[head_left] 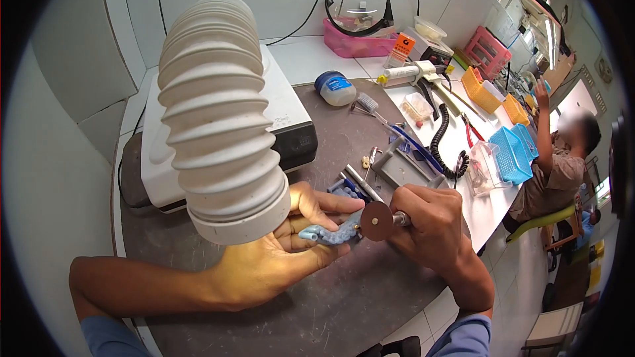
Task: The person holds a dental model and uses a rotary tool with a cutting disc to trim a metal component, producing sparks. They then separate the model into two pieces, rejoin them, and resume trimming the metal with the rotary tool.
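Observation:
Fingers of my left hand [278, 258] are wrapped round a pale blue dental model piece [331, 235], just below the mouth of the white hose. My right hand [430, 228] grips a rotary handpiece [401, 219] with a brown cutting disc [378, 221] on its end. The disc's face is toward the camera, and its left edge is at the right end of the blue piece. Whether disc and piece touch, I cannot tell. Part of the handpiece is hidden inside my right fist.
A ribbed white hose [218, 119] arches over a white machine [278, 92]. Behind are a blue-lidded jar [336, 88], safety glasses [358, 26] and a pink basket [350, 45]. A grey tray [405, 170] and a black coiled cord [439, 139] lie right. Another person [562, 158] sits far right.

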Available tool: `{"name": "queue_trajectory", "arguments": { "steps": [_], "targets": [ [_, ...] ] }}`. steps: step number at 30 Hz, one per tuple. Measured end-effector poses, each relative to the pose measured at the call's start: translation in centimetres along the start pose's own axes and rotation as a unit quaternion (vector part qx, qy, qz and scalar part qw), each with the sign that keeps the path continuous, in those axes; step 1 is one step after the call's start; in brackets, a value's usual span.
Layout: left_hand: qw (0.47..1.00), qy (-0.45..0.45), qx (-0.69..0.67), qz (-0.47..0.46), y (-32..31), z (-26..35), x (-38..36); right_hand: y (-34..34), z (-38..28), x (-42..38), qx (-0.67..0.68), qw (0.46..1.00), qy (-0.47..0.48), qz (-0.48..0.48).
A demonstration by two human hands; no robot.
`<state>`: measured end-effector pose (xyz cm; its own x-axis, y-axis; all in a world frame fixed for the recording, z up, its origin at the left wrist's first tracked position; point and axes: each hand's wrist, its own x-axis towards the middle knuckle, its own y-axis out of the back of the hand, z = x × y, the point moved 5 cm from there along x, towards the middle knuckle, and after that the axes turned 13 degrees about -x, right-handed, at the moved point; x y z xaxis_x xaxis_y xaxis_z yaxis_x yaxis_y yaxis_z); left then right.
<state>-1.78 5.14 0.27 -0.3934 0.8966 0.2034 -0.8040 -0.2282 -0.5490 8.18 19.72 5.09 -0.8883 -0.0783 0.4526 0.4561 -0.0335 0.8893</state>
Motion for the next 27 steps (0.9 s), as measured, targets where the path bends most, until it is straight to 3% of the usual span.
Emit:
{"name": "queue_trajectory", "arguments": {
  "steps": [27],
  "targets": [
    [1.0, 0.03, -0.007, 0.003, 0.05, -0.06, -0.03, -0.04, 0.04, -0.02, 0.002, 1.0, -0.001, -0.001]
  ]
}}
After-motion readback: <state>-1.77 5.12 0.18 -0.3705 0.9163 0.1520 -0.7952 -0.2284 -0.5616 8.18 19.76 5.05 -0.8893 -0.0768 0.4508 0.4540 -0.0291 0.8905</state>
